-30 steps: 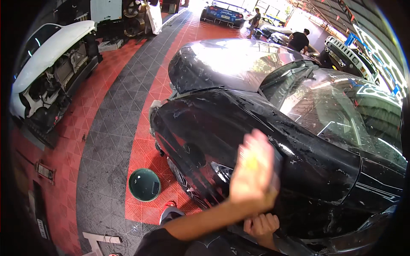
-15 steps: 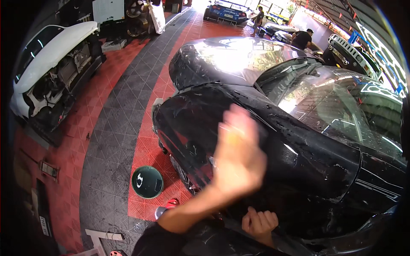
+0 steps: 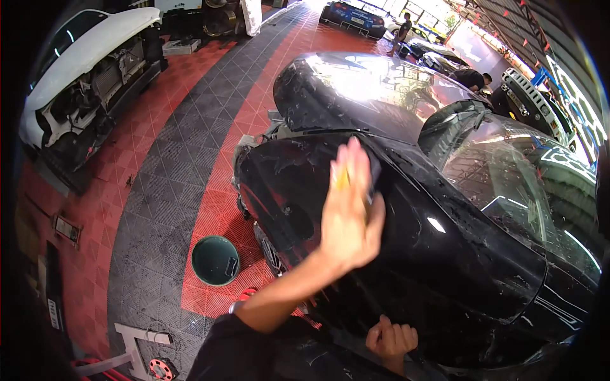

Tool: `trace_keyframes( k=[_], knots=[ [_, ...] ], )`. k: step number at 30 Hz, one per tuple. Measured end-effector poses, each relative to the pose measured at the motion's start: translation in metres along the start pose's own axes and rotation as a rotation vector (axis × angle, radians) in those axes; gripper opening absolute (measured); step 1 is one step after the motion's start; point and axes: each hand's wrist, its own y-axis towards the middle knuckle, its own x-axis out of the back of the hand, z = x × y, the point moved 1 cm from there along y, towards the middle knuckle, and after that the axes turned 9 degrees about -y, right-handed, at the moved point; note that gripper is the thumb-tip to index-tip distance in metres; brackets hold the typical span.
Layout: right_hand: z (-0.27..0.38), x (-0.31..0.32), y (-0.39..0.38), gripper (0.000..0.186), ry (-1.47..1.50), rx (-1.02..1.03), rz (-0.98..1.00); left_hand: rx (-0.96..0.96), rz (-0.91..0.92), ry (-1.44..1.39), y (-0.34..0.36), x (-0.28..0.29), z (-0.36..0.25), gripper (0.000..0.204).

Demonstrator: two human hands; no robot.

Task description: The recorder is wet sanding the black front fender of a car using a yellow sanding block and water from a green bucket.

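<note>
Two hands: both at the side of a black car (image 3: 495,273), the left far forward of the right.
Left hand (image 3: 349,225): palm down over the front fender (image 3: 292,184), fingers long and close together, thumb out to the right; it seems laid flat so the fingers can follow the curve.
Yellow patch (image 3: 344,177): shows between the fingers; I cannot tell what it is, nor whether a pad sits under the palm.
Right hand (image 3: 392,340): fingers curled in, near the body, no object seen in it; perhaps tucked there to stay out of the left arm's path.
Fender: under and around the left hand, between hood and wheel, dark and shiny with dull marks toward the front.
Edges: the hood (image 3: 318,105) seam lies just beyond the fingertips; the door seam is well off to the right.
Bucket (image 3: 205,257): green, on red tiles beside the wheel (image 3: 270,247), a dark flat item inside; likely set there for easy reach.
Room: a grey floor strip (image 3: 165,190) runs between the bucket and the white car (image 3: 95,57); a metal frame (image 3: 136,352) narrows the near end.
</note>
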Motion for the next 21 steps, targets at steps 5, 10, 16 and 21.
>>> trace_keyframes(
  k=[5,10,16,21],
  knots=[
    [-0.003,-0.006,0.0,0.014,-0.062,0.019,0.034,-0.155,0.216,0.024,-0.036,-0.003,0.004,0.1],
    [-0.005,-0.01,-0.009,0.015,-0.108,-0.002,0.006,-0.283,0.235,-0.001,0.027,0.013,0.031,0.091],
    [0.003,-0.011,-0.003,0.016,-0.178,-0.027,0.023,-0.468,0.28,0.162,-0.02,0.052,0.11,0.056],
    [-0.001,-0.012,-0.011,0.013,-0.201,-0.061,0.068,-0.578,0.366,0.094,0.038,0.047,0.097,0.05]
  ],
)
